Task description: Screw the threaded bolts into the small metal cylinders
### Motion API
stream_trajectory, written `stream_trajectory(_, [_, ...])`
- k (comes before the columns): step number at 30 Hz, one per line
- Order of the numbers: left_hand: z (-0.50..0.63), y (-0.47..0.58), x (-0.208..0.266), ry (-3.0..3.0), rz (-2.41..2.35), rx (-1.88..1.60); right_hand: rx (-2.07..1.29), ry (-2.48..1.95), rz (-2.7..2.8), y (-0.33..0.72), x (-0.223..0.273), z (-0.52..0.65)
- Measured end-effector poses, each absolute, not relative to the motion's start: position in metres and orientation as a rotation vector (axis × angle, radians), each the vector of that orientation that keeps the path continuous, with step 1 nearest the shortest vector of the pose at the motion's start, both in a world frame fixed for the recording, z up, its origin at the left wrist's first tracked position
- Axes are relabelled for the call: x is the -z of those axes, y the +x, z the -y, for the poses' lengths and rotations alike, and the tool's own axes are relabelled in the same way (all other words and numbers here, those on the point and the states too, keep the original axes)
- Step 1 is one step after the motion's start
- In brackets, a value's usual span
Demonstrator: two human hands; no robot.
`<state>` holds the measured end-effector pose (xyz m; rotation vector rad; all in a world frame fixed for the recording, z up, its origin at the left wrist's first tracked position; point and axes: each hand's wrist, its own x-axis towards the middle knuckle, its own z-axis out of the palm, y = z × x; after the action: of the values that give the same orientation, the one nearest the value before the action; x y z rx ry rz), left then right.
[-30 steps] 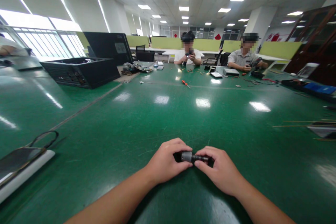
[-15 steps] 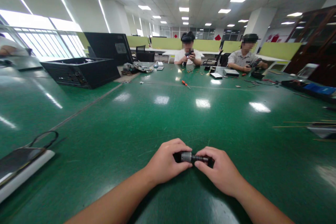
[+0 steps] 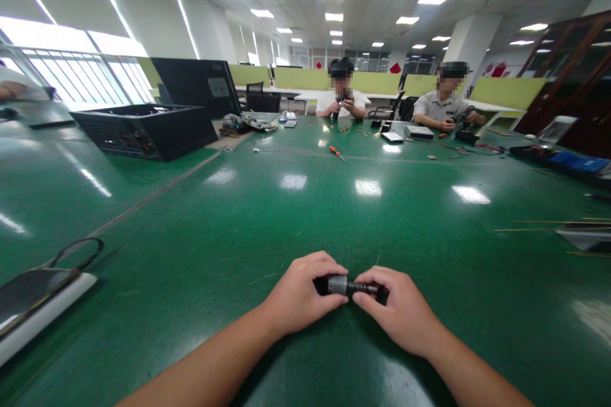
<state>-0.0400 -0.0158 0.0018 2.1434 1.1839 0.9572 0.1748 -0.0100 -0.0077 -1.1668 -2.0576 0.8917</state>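
Low in the middle of the view, my left hand (image 3: 305, 296) is closed around a grey metal cylinder (image 3: 338, 285), thumb below and fingers above. A dark, ribbed metal shaft (image 3: 358, 287) reaches from the cylinder's right end into my right hand (image 3: 403, 308), which pinches it between thumb and fingers. The ribs could be a thread or a spring; I cannot tell which. Both pieces lie in one line, nearly level, just over the green table (image 3: 286, 222). My fingers hide their outer ends.
A phone-like device (image 3: 41, 289) with a cable loop lies at left. Beyond stand a black computer case (image 3: 153, 133) and an orange screwdriver (image 3: 335, 151). Thin sticks (image 3: 534, 226) lie at right. Two people (image 3: 341, 98) sit across the table, holding dark objects.
Both hands keep their grip on the metal cylinder and shaft, almost without movement. The whole view has shifted very slightly.
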Motion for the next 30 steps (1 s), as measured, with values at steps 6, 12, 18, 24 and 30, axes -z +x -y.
stream_trajectory(6, [0.0163, -0.0394, -0.0036, 2.150, -1.186, -0.959, -0.907, -1.166, 2.046, 0.1746, 0.0080, 0.0099])
stream_trajectory(12, [0.0167, -0.0389, -0.0044, 2.145, -1.187, -0.968, -0.919, -1.169, 2.034, 0.1746, 0.0062, 0.0107])
stream_trajectory(18, [0.0173, -0.0387, -0.0047, 2.149, -1.195, -0.973, -0.904, -1.168, 2.048, 0.1745, 0.0083, 0.0107])
stream_trajectory(24, [0.0177, -0.0386, -0.0045, 2.150, -1.192, -0.993, -0.908, -1.171, 2.046, 0.1744, 0.0072, 0.0099])
stream_trajectory(30, [0.0172, -0.0385, -0.0045, 2.136, -1.189, -0.987, -0.916, -1.179, 2.043, 0.1743, 0.0063, 0.0100])
